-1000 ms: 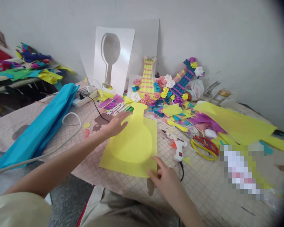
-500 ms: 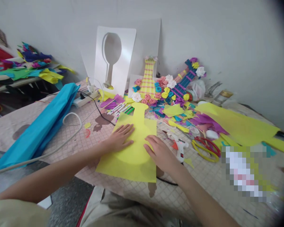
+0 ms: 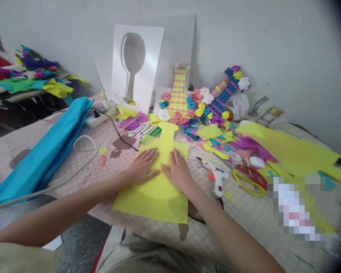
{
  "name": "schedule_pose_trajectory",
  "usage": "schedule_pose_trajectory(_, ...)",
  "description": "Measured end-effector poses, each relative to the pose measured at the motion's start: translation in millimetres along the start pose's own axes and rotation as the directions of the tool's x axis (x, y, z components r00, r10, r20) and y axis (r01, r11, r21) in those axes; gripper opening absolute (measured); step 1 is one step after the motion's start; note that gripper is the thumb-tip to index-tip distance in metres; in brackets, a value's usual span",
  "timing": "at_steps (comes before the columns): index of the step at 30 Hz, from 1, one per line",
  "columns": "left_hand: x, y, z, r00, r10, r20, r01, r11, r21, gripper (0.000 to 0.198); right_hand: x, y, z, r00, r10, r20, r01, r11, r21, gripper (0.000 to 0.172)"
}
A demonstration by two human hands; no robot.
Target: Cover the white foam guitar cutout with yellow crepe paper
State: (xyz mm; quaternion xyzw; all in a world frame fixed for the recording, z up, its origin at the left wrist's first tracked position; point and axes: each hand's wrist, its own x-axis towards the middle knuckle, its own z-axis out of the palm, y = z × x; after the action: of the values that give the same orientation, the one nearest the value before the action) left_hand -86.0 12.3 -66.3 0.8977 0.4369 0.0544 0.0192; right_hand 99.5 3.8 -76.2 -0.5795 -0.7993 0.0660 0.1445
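Note:
A yellow sheet [image 3: 150,209] of paper or thin fabric lies on the table in front of me. On it is a yellow cutout [image 3: 167,138] with a long neck and a wide rounded body, its head reaching past the sheet's far edge. My left hand [image 3: 143,165] rests flat on the left side of the cutout, fingers stretched out. My right hand [image 3: 179,168] lies flat on its right side, fingers pointing away from me. Both hands are open and press on the yellow material. Part of the cutout's body is hidden under them.
Right of the sheet lie a white glue gun [image 3: 217,180] and red-and-yellow scissors [image 3: 250,180]. Several markers [image 3: 139,130], colourful scraps, and flower-trimmed paper guitars [image 3: 179,91] stand behind. A blue folded roll [image 3: 48,148] and a white cable [image 3: 86,167] lie left. A white board [image 3: 153,49] leans on the wall.
My right hand has moved left and forward and now lies flat on the cutout. My left hand stays nearly in place. The view has shifted slightly.

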Motion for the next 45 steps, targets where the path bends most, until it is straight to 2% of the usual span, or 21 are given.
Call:
schedule_pose_trajectory(28,-0.3,2.7,3.6,1.0,-0.021,-0.019,0.021,1.0,0.004,0.07,-1.9,-4.7,3.0,1.0,0.001,-0.01,-0.002,0.999,-0.053,0.074)
schedule_pose_trajectory(31,-1.0,3.1,2.8,1.0,-0.019,-0.021,0.019,1.0,0.001,0.07,-4.5,-7.8,-13.9,0.999,-0.021,-0.032,0.02,0.999,-0.046,0.071)
schedule_pose_trajectory(33,-1.0,2.8,2.2,1.0,-0.013,-0.016,0.013,1.0,-0.001,0.071,-13.1,-5.0,-37.4,0.993,-0.019,-0.115,0.016,0.999,-0.028,0.064)
schedule_pose_trajectory(35,-0.7,2.1,1.8,1.0,-0.014,-0.005,0.014,1.0,0.002,0.072,-29.1,5.5,-64.3,0.973,0.074,-0.219,-0.068,0.997,0.035,0.056)
schedule_pose_trajectory(36,-0.5,1.8,1.8,1.0,-0.014,0.001,0.014,1.0,0.004,0.073,-39.4,13.7,-76.1,0.959,0.161,-0.233,-0.141,0.985,0.101,0.052)
schedule_pose_trajectory(37,-0.3,1.5,1.8,1.0,-0.014,0.006,0.014,1.0,0.004,0.073,-50.5,23.3,-85.6,0.941,0.268,-0.208,-0.237,0.958,0.16,0.049)
schedule_pose_trajectory(38,-0.1,1.2,1.9,1.0,-0.014,0.009,0.014,1.0,0.004,0.073,-61.6,33.7,-91.9,0.919,0.37,-0.136,-0.345,0.921,0.18,0.048)
schedule_pose_trajectory(40,0.1,0.9,2.3,1.0,-0.014,0.011,0.014,1.0,-0.001,0.073,-80.9,53.4,-95.4,0.852,0.523,-0.02,-0.52,0.851,0.072,0.055)
schedule_pose_trajectory(42,-0.1,0.5,2.6,1.0,-0.016,0.009,0.016,1.0,-0.015,0.073,-93.2,67.8,-90.2,0.812,0.58,0.071,-0.582,0.814,0.007,0.059)
schedule_pose_trajectory(45,-0.6,-0.3,3.2,1.0,-0.013,0.0,0.013,0.998,-0.061,0.072,-98.2,78.2,-79.2,0.791,0.608,0.069,-0.605,0.794,-0.054,0.056)
